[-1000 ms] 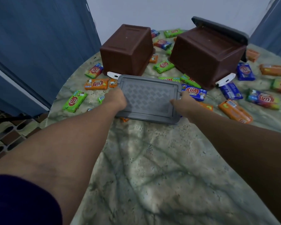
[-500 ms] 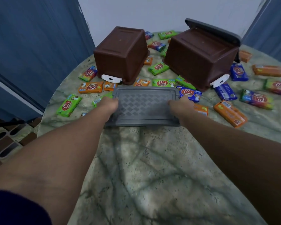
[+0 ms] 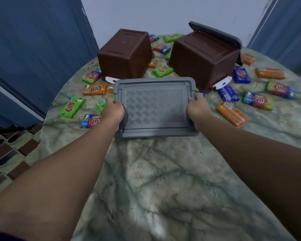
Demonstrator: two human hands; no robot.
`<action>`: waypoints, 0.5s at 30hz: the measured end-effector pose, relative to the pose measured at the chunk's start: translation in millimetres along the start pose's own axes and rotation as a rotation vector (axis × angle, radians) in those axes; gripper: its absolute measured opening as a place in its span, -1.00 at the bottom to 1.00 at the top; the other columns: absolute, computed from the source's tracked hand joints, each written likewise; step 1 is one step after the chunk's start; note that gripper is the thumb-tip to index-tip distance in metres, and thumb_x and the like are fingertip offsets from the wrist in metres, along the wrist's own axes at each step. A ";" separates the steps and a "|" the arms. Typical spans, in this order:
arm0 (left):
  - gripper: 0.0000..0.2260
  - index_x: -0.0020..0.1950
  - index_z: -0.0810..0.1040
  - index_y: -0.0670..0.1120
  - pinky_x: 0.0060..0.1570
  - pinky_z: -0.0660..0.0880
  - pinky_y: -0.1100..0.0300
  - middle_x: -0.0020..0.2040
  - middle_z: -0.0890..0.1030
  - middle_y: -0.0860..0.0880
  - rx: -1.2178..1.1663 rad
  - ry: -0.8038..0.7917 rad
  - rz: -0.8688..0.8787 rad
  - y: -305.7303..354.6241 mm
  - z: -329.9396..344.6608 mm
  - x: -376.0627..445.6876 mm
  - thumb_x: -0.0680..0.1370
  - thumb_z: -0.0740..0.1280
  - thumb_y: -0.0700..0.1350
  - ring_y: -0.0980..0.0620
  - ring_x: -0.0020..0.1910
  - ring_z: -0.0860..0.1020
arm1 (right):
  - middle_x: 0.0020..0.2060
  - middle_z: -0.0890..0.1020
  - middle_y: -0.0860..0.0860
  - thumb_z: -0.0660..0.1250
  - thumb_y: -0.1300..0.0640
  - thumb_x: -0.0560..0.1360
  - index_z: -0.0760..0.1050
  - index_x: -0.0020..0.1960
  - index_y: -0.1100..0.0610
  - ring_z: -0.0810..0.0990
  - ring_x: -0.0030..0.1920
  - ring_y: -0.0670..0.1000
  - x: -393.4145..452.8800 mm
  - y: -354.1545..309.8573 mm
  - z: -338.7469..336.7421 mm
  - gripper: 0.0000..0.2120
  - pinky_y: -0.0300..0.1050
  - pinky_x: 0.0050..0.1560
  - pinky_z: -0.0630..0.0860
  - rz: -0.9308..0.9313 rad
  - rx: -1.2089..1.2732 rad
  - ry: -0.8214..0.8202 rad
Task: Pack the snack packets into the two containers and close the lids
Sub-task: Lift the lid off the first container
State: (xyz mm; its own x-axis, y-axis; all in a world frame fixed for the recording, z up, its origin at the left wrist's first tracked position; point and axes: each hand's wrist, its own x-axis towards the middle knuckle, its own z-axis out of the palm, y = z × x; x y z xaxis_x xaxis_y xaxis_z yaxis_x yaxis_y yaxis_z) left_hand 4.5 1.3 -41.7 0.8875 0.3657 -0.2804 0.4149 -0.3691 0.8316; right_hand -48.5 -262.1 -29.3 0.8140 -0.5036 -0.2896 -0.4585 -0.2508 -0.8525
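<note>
While the grey lid (image 3: 154,107) is gripped at its short ends by the left hand (image 3: 113,110) and right hand (image 3: 197,109), nearby packets (image 3: 92,121) could be swept off the table's (image 3: 163,188) left edge.

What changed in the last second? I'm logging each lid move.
The grey lid, gripped at its short ends by the left hand and right hand, came toward the person. Both brown containers stayed upside down, packets scattered.

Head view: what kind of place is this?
Probably a room in a home, not a lab or shop: a round marble-patterned table set against a plain white wall, blue curtains on both sides, and patterned floor tiles at the left.
</note>
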 end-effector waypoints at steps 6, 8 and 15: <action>-0.74 0.16 0.51 -0.14 0.01 0.44 0.02 0.08 0.57 -0.11 0.013 0.075 -0.015 2.5 13.2 -47.4 0.60 0.18 -0.02 -0.14 0.05 0.52 | 0.29 0.56 0.12 0.12 0.04 0.69 0.45 0.40 0.10 0.50 0.30 0.18 8.5 16.9 -40.7 -0.66 0.06 0.36 0.39 -0.075 -0.055 -0.088; -0.74 0.17 0.51 -0.15 -0.04 0.38 0.05 0.06 0.56 -0.12 0.018 0.113 -0.011 0.9 22.8 -65.7 0.62 0.18 -0.02 -0.14 0.02 0.51 | 0.29 0.58 0.13 0.14 0.03 0.67 0.49 0.36 0.10 0.51 0.30 0.20 13.3 29.0 -53.6 -0.66 0.11 0.38 0.40 -0.103 -0.083 -0.133; -0.80 -0.14 0.44 -0.14 -0.25 0.35 0.07 -0.26 0.48 -0.09 -0.012 0.124 -0.036 -11.6 58.1 -126.5 0.61 0.18 -0.05 -0.12 -0.21 0.49 | 0.27 0.58 0.10 0.14 0.07 0.67 0.51 0.36 0.10 0.51 0.29 0.15 11.9 50.2 -114.3 -0.67 -0.02 0.34 0.40 -0.145 -0.169 -0.191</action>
State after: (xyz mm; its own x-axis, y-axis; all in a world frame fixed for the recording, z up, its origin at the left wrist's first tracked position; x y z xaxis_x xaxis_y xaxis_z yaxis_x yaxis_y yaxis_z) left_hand -100.8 -90.3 -43.7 0.8401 0.4817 -0.2496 0.4432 -0.3439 0.8278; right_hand -102.7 -375.2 -25.9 0.9204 -0.2921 -0.2600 -0.3722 -0.4508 -0.8113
